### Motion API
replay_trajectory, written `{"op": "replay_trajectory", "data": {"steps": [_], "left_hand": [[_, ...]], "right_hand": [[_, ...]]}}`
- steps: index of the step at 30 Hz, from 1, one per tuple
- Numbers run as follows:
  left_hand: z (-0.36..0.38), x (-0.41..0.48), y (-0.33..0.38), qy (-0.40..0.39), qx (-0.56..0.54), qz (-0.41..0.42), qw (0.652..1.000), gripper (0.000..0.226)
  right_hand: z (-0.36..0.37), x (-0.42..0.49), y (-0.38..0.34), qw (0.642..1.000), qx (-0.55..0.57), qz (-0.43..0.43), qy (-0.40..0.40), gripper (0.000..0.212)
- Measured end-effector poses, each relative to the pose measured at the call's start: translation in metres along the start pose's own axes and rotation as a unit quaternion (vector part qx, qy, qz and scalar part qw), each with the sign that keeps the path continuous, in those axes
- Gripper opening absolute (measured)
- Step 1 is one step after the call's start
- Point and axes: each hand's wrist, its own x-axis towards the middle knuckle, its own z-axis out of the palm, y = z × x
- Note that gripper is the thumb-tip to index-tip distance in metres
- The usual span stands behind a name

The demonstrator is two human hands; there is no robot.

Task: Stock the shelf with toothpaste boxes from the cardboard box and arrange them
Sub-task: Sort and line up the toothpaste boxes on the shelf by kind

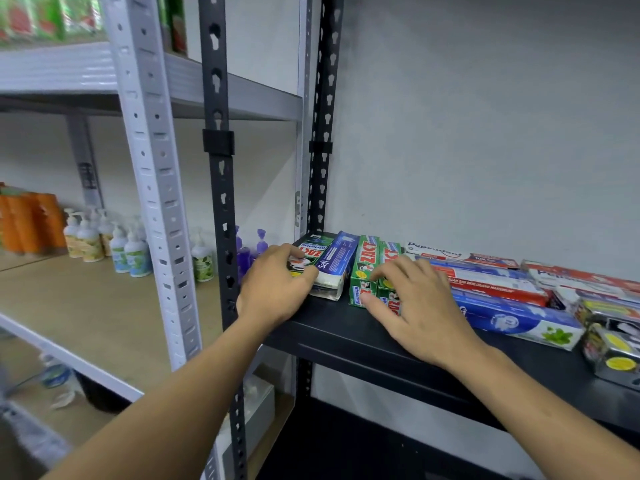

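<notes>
Tip: left hand grips the end boxes at the 9 o'clock corner of the shelf, right hand rests loose-fingered on green boxes toward 3 o'clock, so slide both flush gently.

A shop or its stockroom is indicated. Goods are kept in multiples on bolt-together racking — green, blue and red cardboard toothpaste boxes are laid side by side on a black slotted-steel shelf, while white plastic pump bottles, purple bottles and orange packs are ranked on a neighbouring grey slotted-steel rack.
</notes>
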Motion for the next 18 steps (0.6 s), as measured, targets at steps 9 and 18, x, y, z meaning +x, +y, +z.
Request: {"op": "replay_trajectory", "data": {"steps": [9, 18], "left_hand": [[0.001, 0.0, -0.001, 0.01, -0.01, -0.005, 1.0, 0.031], [-0.004, -0.004, 0.004, 0.004, -0.018, -0.022, 1.0, 0.033]], "right_hand": [[-0.002, 0.002, -0.003, 0.994, 0.018, -0.027, -0.104, 0.06], [-0.018, -0.022, -0.005, 0.995, 0.071, -0.031, -0.063, 0.048]]}}
